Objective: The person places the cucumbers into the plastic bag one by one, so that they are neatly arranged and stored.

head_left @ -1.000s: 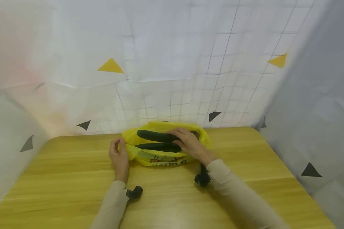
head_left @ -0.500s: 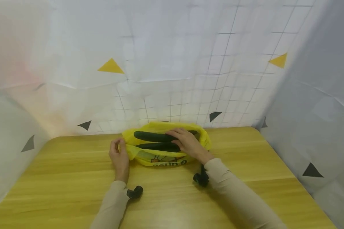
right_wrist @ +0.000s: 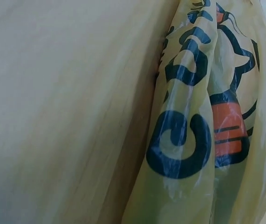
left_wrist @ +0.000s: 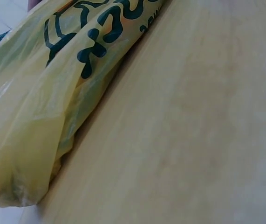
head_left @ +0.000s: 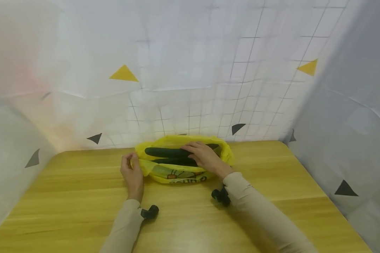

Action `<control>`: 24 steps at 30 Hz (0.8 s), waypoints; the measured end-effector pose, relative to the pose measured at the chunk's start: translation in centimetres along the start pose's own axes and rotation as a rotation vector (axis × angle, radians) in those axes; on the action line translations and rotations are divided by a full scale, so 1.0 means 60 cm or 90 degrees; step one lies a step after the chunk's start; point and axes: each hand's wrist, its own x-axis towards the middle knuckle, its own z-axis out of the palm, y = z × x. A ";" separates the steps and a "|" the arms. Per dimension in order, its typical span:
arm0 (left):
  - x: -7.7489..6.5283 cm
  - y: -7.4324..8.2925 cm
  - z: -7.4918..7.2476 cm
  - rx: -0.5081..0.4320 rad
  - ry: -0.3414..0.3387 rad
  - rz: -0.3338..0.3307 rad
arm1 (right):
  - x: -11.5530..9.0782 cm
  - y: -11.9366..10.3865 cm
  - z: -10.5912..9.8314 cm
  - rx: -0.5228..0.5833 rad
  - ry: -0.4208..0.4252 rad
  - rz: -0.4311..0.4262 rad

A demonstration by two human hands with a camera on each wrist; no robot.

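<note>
A yellow plastic bag [head_left: 187, 181] with dark printing lies at the back of the table, its mouth spread wide. Inside it are two long dark green cucumbers, a rear cucumber [head_left: 161, 152] and a front cucumber [head_left: 174, 161]. My right hand [head_left: 206, 158] reaches over the bag and grips the rear cucumber from above, hiding its middle. At the bag's left end, my left hand [head_left: 132, 172] pinches the edge of the plastic. Both wrist views show mostly the printed side of the bag [left_wrist: 35, 102], and the hands are nearly all out of sight there.
The wooden table [head_left: 183, 225] stretches toward the front. White sheeting with a printed grid [head_left: 190, 116] stands right behind the bag, and grey-white sheeting [head_left: 351, 140] rises on the right. A small black camera mount sits on each wrist.
The rear cucumber has slid left and slightly toward the front inside the bag, with my right hand moving a little left along with it. My left hand has stayed at the bag's edge.
</note>
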 end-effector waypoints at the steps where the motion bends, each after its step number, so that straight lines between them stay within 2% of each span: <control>1: 0.000 -0.001 -0.001 0.000 0.002 -0.001 | 0.001 -0.001 0.001 -0.001 -0.003 0.000; 13: -0.004 -0.007 -0.001 -0.011 0.012 -0.007 | 0.008 -0.001 0.004 -0.021 -0.041 0.022; 24: 0.000 -0.005 0.003 -0.018 0.011 0.002 | 0.015 0.003 0.004 -0.031 -0.045 0.042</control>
